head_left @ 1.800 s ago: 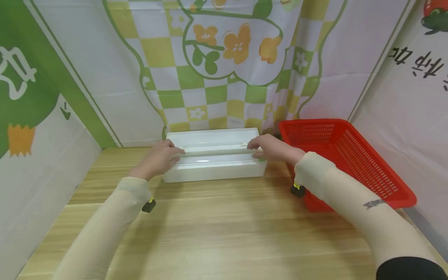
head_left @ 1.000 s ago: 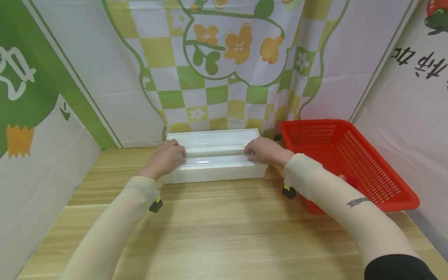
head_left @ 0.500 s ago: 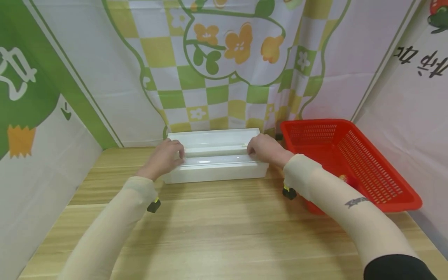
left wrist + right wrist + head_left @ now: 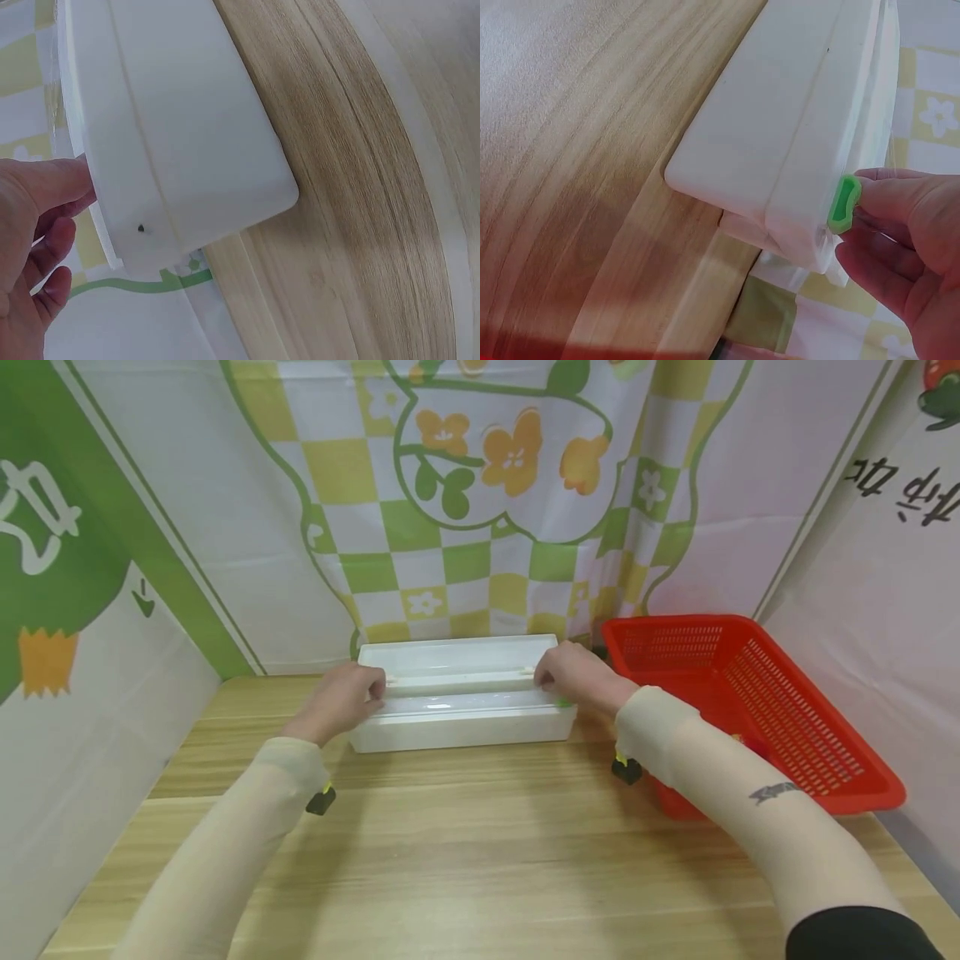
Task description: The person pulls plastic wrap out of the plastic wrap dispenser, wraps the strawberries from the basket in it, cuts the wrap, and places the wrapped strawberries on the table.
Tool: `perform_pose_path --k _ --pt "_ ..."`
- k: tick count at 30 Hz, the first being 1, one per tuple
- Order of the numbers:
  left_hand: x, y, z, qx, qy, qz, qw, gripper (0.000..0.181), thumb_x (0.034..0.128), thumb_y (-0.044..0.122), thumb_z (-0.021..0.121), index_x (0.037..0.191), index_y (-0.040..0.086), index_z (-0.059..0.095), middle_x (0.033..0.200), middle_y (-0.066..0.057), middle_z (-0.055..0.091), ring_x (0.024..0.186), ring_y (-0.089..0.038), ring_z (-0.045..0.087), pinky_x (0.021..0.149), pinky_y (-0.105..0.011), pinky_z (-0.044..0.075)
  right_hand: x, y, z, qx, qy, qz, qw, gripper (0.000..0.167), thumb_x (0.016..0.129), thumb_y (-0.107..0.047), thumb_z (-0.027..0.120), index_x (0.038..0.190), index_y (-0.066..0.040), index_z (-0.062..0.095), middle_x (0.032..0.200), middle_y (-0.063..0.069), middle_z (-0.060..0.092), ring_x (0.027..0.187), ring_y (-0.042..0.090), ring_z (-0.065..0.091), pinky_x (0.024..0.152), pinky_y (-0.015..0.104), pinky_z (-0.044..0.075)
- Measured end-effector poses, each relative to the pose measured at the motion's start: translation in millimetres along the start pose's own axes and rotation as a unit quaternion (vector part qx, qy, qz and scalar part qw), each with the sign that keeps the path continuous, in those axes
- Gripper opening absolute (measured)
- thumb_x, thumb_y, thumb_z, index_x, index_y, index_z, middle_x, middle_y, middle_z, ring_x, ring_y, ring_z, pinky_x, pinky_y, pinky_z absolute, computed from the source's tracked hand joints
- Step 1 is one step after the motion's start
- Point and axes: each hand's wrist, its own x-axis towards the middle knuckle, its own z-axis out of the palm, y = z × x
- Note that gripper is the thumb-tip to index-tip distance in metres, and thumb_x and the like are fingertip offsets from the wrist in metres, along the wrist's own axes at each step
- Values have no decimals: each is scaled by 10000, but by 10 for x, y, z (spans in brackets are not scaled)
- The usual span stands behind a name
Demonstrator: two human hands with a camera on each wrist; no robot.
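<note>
A long white cling film dispenser (image 4: 465,732) sits at the back of the table, its lid (image 4: 457,653) standing open behind. Clear cling film (image 4: 442,702) shines along its top. My left hand (image 4: 337,700) is at the left end, thumb and forefinger pinching the film's edge; in the left wrist view the fingertips are partly hidden behind the dispenser. My right hand (image 4: 577,677) is at the other end. In the right wrist view its thumb and fingers pinch crumpled clear film beside a green slide cutter (image 4: 844,204), close to the thumb tip.
A red perforated plastic basket (image 4: 810,718) stands at the right, partly behind my right forearm, with a small red and yellow item inside. The wooden table (image 4: 465,843) stretches in front. A checked cloth curtain (image 4: 480,560) hangs just behind the dispenser.
Both hands first moved inward with fingers curling in, then drew slightly apart, left hand leftward, right hand rightward. The green cutter shows again beside my right hand. The dispenser stays nearly in place.
</note>
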Motion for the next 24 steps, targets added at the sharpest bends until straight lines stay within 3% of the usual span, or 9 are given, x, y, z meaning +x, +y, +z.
perform_pose_path --k 8,13,16,20,22,24 --pt "-38 -27 -21 -217 -184 -231 9993 104 883 39 681 834 89 604 896 -80 694 888 -269 637 803 -431 538 14 11 -12 -262 49 -216 9994 167 886 -22 655 846 -128 779 774 -8 652 749 184 541 697 284 484" --pt "-51 -35 -49 -508 -133 -431 9977 40 919 26 621 899 55 641 968 -129 711 939 -302 662 811 -448 560 16 15 -41 -367 52 -453 9983 297 844 59 560 609 -117 604 597 -51 392 624 148 387 563 253 294" --pt "-57 -57 -59 -516 -50 -456 9976 35 910 39 646 935 61 658 986 -136 730 940 -307 681 797 -456 561 10 11 -56 -314 82 -554 9979 322 817 91 506 578 -121 549 575 -61 280 595 134 315 542 253 219" --pt "-70 -73 -81 -458 -23 -527 9976 123 914 69 658 1027 63 707 1032 -132 746 975 -314 691 832 -475 552 10 6 -70 -250 104 -540 9982 310 824 94 482 600 -98 577 578 -44 280 603 138 312 545 260 229" --pt "-79 -69 -98 -508 -43 -591 9970 146 919 74 659 1048 62 726 1084 -135 742 1025 -327 684 883 -491 547 10 8 -82 -239 167 -516 9982 301 842 85 514 651 -90 668 574 -54 435 625 126 405 563 247 356" --pt "-85 -63 -114 -629 -50 -633 9960 160 921 67 660 1060 49 736 1130 -148 731 1071 -344 671 932 -506 538 9 14 -98 -175 158 -413 9989 277 863 69 546 780 -82 763 681 -25 639 699 122 537 676 265 514"
